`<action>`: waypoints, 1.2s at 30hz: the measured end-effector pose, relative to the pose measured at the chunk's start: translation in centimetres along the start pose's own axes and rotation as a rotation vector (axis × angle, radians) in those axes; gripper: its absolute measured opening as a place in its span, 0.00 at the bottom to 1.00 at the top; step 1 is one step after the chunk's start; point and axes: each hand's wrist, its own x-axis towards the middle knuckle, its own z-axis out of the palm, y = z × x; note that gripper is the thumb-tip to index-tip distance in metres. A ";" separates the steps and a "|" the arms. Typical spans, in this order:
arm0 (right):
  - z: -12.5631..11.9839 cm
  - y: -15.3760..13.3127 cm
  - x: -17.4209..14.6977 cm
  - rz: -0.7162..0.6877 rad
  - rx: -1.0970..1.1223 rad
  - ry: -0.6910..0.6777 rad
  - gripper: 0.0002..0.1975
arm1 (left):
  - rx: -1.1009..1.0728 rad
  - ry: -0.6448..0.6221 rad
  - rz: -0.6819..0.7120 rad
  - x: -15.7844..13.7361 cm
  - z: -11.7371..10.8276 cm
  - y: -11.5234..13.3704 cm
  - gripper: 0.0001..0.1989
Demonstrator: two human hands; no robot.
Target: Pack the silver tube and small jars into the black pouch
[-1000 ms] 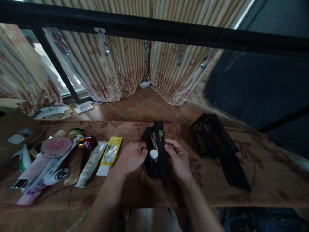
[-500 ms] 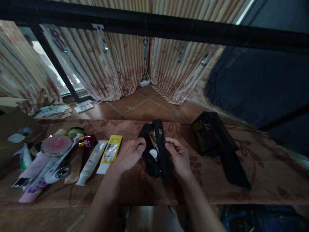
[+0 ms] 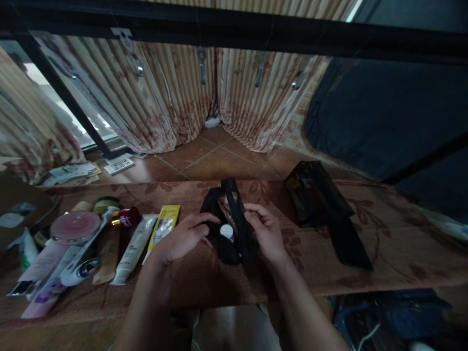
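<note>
A black pouch stands unzipped on the cloth-covered table between my hands. Inside it shows a small container with a round white lid, and other contents are too dark to make out. My left hand grips the pouch's left edge, fingers bent over the rim. On the opposite side, my right hand pinches the right edge between thumb and fingers. Just left of my left hand lie a yellow and white tube and a pale tube.
Piled at the left are a pink round compact, a red-capped bottle and several tubes, beside a cardboard box. A second black pouch with its flap hanging open lies at the right. A dark bar crosses above the table.
My left hand's fingers have shifted at the pouch's left edge and spread a little. My right hand keeps its hold. The whole view has swung slightly, moving things leftward.
</note>
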 end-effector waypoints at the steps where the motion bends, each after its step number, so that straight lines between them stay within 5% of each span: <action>1: 0.0 0.0 0.0 -0.001 0.001 0.001 0.13 | -0.004 0.003 -0.008 -0.1 -0.1 0.1 0.16; 13: 0.1 -0.2 0.0 -0.014 -0.001 0.014 0.12 | 0.159 -0.048 0.098 -0.4 -0.6 0.2 0.05; 19: 0.0 -0.1 0.1 -0.012 0.015 0.016 0.11 | 0.116 -0.049 0.036 -0.2 -0.4 -0.5 0.15; 25: 0.1 -0.3 0.1 -0.014 0.009 0.018 0.12 | 0.319 0.003 0.033 0.1 -0.6 -1.1 0.06; 31: 0.1 -0.3 0.1 -0.016 0.017 0.018 0.12 | 0.303 -0.010 0.056 0.2 -0.6 -1.1 0.04; 36: 0.0 -0.2 0.2 -0.014 0.019 0.011 0.11 | 0.364 0.030 0.178 0.2 -0.5 -0.7 0.04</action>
